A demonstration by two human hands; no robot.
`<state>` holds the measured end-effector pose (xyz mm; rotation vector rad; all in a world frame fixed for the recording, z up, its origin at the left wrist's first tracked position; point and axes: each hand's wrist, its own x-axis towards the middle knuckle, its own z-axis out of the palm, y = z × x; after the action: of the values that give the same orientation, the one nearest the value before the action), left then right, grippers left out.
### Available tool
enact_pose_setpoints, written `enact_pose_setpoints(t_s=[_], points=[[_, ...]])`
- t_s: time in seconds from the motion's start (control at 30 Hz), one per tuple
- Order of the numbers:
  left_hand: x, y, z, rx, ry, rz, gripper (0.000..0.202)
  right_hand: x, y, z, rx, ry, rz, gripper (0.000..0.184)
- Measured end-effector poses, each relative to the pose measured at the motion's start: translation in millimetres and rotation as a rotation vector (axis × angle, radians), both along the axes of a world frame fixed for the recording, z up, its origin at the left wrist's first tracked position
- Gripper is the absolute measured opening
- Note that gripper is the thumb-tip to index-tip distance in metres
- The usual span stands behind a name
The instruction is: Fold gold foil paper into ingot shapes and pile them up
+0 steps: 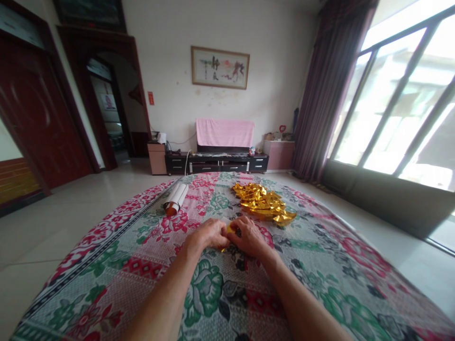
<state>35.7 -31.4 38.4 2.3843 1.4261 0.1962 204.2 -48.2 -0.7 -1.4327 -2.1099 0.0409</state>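
Observation:
Both my hands meet over the middle of the table, closed on a small piece of gold foil paper [231, 229]. My left hand [212, 233] grips it from the left, and my right hand [248, 236] pinches it from the right. Fingers cover most of the piece, so its shape cannot be made out. Just beyond my right hand lies a pile of shiny folded gold foil pieces [265, 203], pointed at their ends. Farther off to the left rests a white roll [177, 196] with an orange-brown end facing me.
A flowered cloth [202, 289] in green, red and grey covers the round table. Beyond it, a low black cabinet [220, 166] bears a television under a pink cloth [225, 132]. Tall windows [398, 104] and a purple curtain [330, 85] stand at the right, a dark red door [39, 109] at the left.

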Motion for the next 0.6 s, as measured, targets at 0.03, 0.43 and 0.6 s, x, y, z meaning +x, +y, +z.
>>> enact_pose_setpoints(t_s=[0.03, 0.43, 0.6], points=[[-1.1, 0.1, 0.8, -0.022, 0.007, -0.007, 0.028, 0.1, -0.7, 1.2, -0.010, 0.000, 0.003, 0.022], [-6.1, -1.6, 8.7, -0.117, 0.049, -0.059, 0.041, 5.9, 6.8, 0.2, -0.022, 0.051, 0.068, 0.014], [-5.1, -3.8, 13.4, -0.132, 0.065, -0.063, 0.044, 6.8, 11.1, -0.2, -0.030, 0.072, 0.049, 0.018]])
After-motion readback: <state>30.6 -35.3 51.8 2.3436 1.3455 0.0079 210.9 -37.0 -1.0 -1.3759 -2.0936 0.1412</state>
